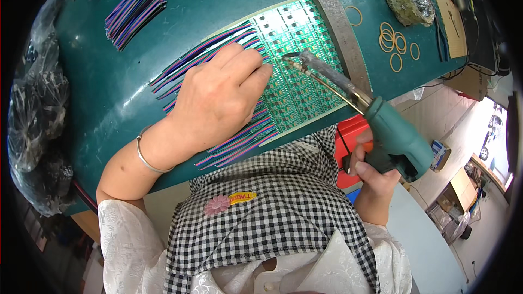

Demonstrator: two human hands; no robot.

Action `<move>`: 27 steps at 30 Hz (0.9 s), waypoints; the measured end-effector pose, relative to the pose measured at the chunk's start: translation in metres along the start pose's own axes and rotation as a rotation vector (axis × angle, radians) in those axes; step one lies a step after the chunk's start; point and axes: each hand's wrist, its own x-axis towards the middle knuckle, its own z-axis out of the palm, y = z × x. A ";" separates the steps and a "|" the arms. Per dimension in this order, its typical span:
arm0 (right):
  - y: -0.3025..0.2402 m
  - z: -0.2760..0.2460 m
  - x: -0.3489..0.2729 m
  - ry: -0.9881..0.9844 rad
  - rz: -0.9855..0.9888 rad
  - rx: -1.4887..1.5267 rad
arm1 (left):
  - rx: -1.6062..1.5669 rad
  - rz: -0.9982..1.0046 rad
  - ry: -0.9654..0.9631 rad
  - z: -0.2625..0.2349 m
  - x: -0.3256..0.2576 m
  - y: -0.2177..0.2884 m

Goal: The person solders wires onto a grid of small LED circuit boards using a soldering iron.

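Observation:
My left hand [220, 95] presses down on a row of multicoloured ribbon wires [239, 144] whose ends lie against a green panel of small circuit boards [291, 30]. Its fingertips rest at the panel's left edge. My right hand [373, 171] grips the teal pistol handle of a soldering gun [395, 139]. The gun's metal barrel and tip [297, 60] reach over the green panel, close to my left fingertips. A silver bangle [144, 158] circles my left wrist.
A metal bar [335, 19] lies along the panel's right edge. Several rubber bands [393, 41] and a foil-wrapped yellowish lump [408, 0] sit at the top right. A spare wire bundle [136, 8] lies top left, beside dark plastic bags [35, 114]. The teal table [109, 87] ends near my checked apron.

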 end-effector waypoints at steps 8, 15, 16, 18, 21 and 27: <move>-0.009 -0.014 0.008 0.166 -0.165 0.089 | -0.006 0.030 0.002 0.000 0.005 0.000; -0.033 -0.046 0.050 0.305 -0.417 0.135 | 0.043 0.057 0.032 0.001 0.006 0.002; -0.033 -0.051 0.056 0.314 -0.437 0.124 | 0.072 0.069 0.051 0.001 0.005 0.002; -0.033 -0.059 0.067 0.302 -0.421 0.232 | 0.074 0.087 0.057 0.000 0.005 0.003; -0.027 -0.071 0.078 0.316 -0.387 0.277 | 0.077 0.074 0.040 -0.001 0.002 0.002; -0.036 -0.065 0.055 0.357 -0.398 0.215 | 0.052 0.077 0.070 0.003 0.002 -0.004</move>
